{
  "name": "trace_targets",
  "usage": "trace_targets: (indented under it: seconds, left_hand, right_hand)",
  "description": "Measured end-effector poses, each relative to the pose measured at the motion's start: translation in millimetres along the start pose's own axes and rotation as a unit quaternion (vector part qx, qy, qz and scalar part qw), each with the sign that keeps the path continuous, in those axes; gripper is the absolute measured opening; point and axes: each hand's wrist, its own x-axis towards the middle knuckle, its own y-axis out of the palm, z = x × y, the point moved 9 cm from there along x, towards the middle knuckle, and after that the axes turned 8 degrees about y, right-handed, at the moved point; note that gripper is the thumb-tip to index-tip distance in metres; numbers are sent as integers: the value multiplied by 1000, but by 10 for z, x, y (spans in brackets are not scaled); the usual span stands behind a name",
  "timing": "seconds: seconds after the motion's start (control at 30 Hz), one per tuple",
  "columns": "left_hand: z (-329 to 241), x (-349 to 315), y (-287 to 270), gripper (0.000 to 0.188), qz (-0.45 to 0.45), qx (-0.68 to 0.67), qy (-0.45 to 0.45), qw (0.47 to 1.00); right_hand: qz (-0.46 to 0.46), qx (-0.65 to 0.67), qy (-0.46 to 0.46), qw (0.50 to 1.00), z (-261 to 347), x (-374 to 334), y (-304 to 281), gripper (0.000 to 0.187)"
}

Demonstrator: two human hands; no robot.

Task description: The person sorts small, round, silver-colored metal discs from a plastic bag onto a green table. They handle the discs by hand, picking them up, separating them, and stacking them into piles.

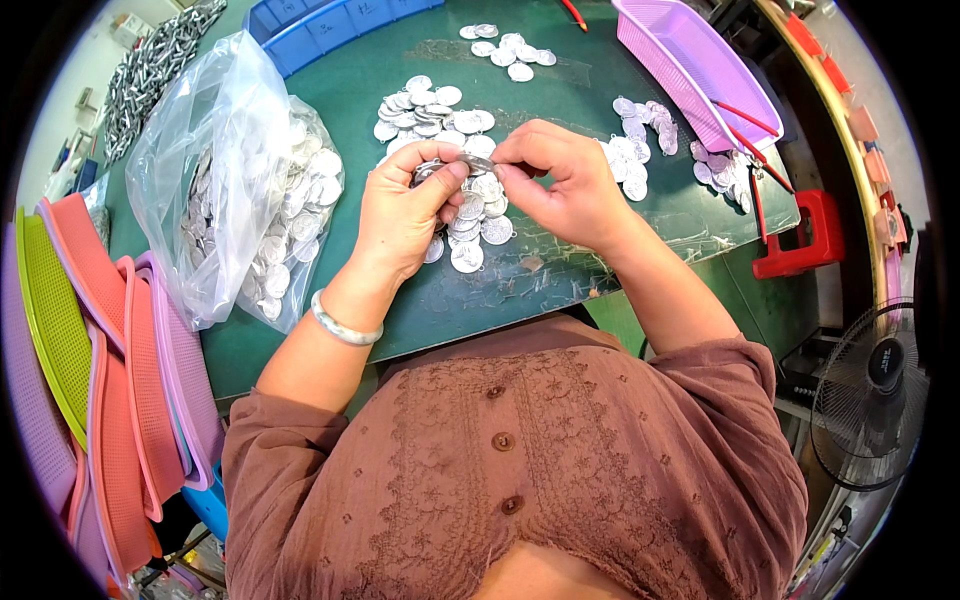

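Over a pile of silver round medallions (466, 255) on the green table, my two hands meet. Several of the medallions sit in my left hand (400, 205), its thumb pressed on them and fingers curled beneath. Thumb and forefinger of my right hand (565, 180) pinch the edge of one medallion (478, 162) that reaches across from the left hand. Small loops show on the rims of some loose medallions. Left of my left hand, a clear plastic bag (225, 130) lies slumped, filled with more of them. My fingers partly cover the pieces I hold.
A blue divided bin (345, 28) stands at the back; a purple basket (690, 70) is back right. Red-handled pliers (757, 152) lie beside smaller medallion groups (640, 125). Coloured baskets (125, 400) stack at left. A fan (875, 395) and red handled object (805, 240) are right.
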Motion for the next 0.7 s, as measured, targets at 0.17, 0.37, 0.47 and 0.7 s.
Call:
trace_targets:
  seconds: [0.17, 0.37, 0.47, 0.7]
  left_hand:
    - [43, -27, 60, 9, 18, -52, -34, 998]
    - [116, 17, -18, 9, -13, -123, -84, 989]
    - [124, 18, -22, 9, -5, -134, -97, 986]
    - [78, 2, -7, 17, -12, -137, -113, 984]
  right_hand:
    - [107, 172, 205, 958, -341, -22, 152, 11]
    - [115, -17, 201, 973, -743, 332, 120, 21]
    - [123, -157, 134, 971, -864, 560, 224, 26]
    - [154, -318, 76, 932, -826, 617, 440, 30]
